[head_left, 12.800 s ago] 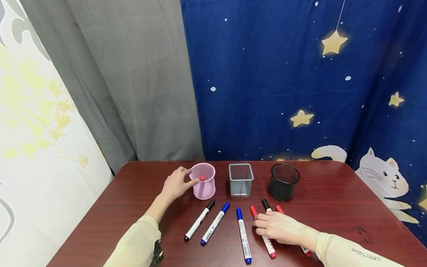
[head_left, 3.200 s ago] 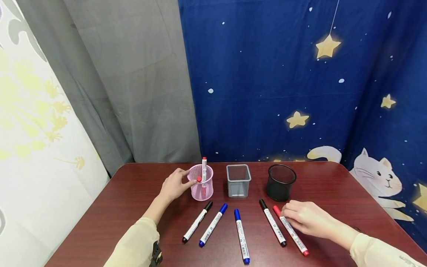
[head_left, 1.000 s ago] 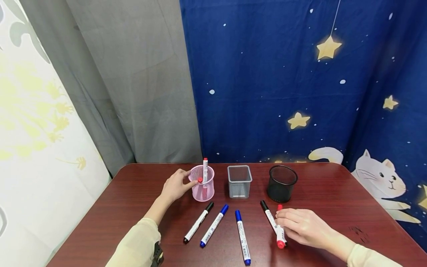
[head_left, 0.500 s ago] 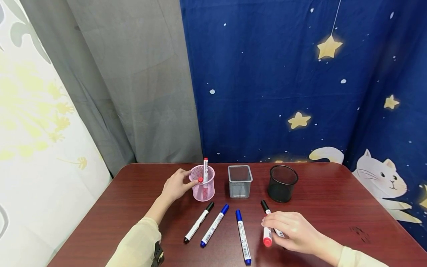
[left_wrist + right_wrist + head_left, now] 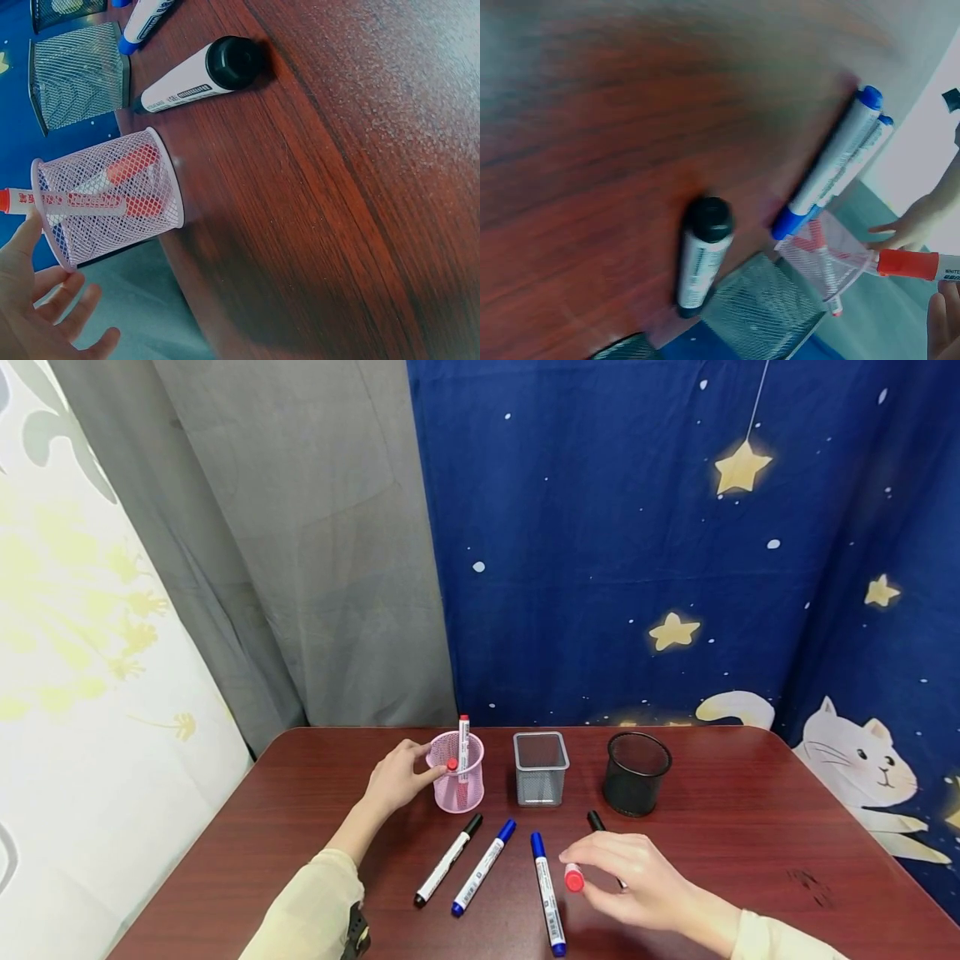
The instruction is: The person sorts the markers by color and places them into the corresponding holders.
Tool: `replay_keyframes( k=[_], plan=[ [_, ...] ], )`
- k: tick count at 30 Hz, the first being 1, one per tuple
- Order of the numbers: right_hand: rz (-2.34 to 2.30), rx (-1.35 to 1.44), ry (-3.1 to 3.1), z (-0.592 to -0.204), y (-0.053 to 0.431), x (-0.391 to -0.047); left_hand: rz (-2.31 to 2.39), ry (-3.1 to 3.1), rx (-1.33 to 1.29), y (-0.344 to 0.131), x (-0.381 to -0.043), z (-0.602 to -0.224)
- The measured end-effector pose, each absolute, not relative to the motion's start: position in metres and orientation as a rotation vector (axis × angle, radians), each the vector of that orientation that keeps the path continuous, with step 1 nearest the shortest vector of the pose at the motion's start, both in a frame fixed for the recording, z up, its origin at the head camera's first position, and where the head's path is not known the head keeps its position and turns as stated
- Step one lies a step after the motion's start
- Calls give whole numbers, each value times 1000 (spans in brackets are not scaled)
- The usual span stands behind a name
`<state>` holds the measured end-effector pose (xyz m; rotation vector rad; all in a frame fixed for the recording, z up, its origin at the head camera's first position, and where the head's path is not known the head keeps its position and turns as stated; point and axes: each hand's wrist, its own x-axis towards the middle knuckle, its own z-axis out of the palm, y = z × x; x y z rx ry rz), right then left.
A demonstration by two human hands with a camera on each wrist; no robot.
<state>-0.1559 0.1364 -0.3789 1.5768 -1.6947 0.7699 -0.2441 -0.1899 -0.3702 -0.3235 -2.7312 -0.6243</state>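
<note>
My left hand (image 5: 393, 778) holds the rim of a pink mesh pen cup (image 5: 444, 795), with its thumb at the near side. Inside the cup lean two red whiteboard markers; one (image 5: 463, 752) sticks up well above the rim, the other's red end (image 5: 452, 764) is beside my thumb. My right hand (image 5: 641, 875) pinches another red whiteboard marker (image 5: 573, 880) between thumb and fingers, its red end facing me. In the right wrist view this marker (image 5: 909, 263) overlaps the edge of the pink cup. Below my right hand a black marker (image 5: 596, 822) lies partly hidden.
On the brown table (image 5: 315, 810) lie a black marker (image 5: 447, 862) and two blue markers, one (image 5: 483, 868) left and one (image 5: 548, 893) near the middle. A grey square mesh holder (image 5: 541, 787) and a black round mesh holder (image 5: 633, 789) stand right of the pink cup.
The second red marker went into the pink cup earlier. Since then my right hand has taken the last red marker from the table's right and carried it left, past the black marker.
</note>
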Motion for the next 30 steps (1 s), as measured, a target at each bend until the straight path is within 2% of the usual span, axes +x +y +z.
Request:
replay_keyframes(
  k=[11, 30],
  plan=[
    [1042, 1515, -1647, -335, 106, -143, -624, -2722, -326, -190, -243, -370],
    [1314, 1270, -1868, -325, 88, -149, -633, -2726, -342, -191, -245, -370]
  ],
)
